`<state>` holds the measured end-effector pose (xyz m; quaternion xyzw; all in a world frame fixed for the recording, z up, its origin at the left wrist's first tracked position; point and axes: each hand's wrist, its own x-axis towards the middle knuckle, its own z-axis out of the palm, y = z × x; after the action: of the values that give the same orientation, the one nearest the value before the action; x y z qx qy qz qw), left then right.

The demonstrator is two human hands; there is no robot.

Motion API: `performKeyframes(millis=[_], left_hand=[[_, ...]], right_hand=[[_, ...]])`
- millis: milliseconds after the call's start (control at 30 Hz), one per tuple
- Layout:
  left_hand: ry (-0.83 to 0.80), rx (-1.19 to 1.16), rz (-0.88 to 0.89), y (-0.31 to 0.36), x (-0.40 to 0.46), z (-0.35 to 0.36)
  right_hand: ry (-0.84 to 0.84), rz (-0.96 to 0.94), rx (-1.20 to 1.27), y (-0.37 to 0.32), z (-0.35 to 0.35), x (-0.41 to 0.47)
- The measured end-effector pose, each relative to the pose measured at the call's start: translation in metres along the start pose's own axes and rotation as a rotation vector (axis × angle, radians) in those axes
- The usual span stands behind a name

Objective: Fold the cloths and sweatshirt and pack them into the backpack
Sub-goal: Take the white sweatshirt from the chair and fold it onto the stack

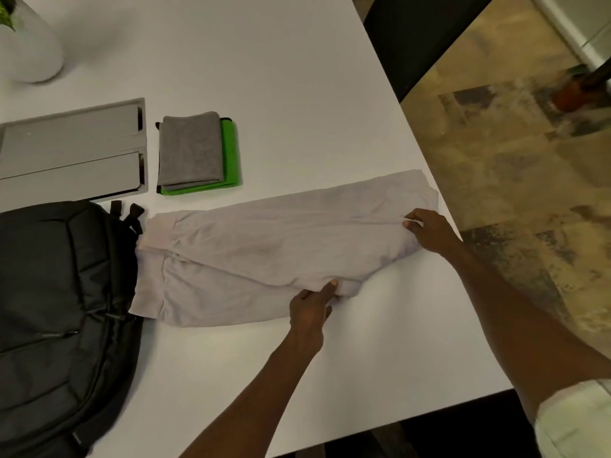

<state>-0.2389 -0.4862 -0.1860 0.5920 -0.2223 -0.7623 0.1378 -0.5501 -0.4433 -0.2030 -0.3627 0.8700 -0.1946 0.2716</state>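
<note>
A pale sweatshirt (264, 246) is spread flat across the white worktop (281, 77), partly folded into a long band that runs from the backpack (59, 309) on the left to the worktop's right edge. Its left end, with the ribbed hem, touches the backpack's side and seems to overlap it slightly.

The left hand (310, 309) is placed at the sweatshirt's near edge, right of the middle. A fold of the fabric is pinched there between thumb and fingers, the thumb lying on top of the cloth and the fingers tucked beneath the edge. The right hand (429, 231) is set on the sweatshirt's right end, close to the worktop's edge. Its fingers are curled and a small ridge of fabric is pinched between the fingertips. The bulk of the sweatshirt lies to the left of both hands, and the stretch between the two hands is bunched and rounded.

The black backpack lies flat at the left side of the worktop, its zip pulls pointing toward the sweatshirt. Beyond the sweatshirt, well apart from both hands, a folded grey cloth (190, 150) is stacked on a folded green cloth (231, 150), whose edges show at the right and the near side. A grey tray (72, 150) is seen just left of the cloths, and a white vase (29, 51) stands in the far left corner.
</note>
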Motion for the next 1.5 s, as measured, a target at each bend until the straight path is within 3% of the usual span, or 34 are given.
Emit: performKeyframes(millis=[400,600,733,833,933,1000,1100,1267,1367,1500], left_hand=[[0.167,0.429,0.163,-0.02,0.011,0.01],[0.195,0.548,0.191,-0.023,0.002,0.007],[0.18,0.679,0.223,-0.017,-0.015,0.01],[0.205,0.942,0.481,-0.012,-0.029,0.018],[0.153,1.113,0.972,-0.002,-0.02,0.027],[0.083,1.355,1.059,-0.001,0.002,0.025],[0.065,1.788,0.914,-0.012,0.024,0.004],[0.019,2.007,0.934,-0.029,0.02,-0.019],[0.005,2.004,0.949,-0.025,0.019,-0.021],[-0.037,2.001,0.944,-0.02,0.014,-0.024]], right_hand=[[0.046,-0.027,0.067,0.004,-0.007,0.004],[0.05,0.034,-0.031,0.015,0.006,0.018],[0.292,-0.174,-0.293,0.001,0.015,0.002],[0.351,-0.472,-0.317,-0.015,0.033,-0.022],[0.17,-0.703,-0.361,-0.027,0.058,-0.05],[0.038,-0.747,-0.459,-0.025,0.069,-0.064],[-0.024,-0.615,-0.587,-0.003,0.07,-0.07],[0.012,-0.263,-0.521,0.027,0.043,-0.06],[0.101,-0.037,-0.339,0.027,0.046,-0.055],[0.264,0.311,0.133,-0.001,0.05,-0.059]])
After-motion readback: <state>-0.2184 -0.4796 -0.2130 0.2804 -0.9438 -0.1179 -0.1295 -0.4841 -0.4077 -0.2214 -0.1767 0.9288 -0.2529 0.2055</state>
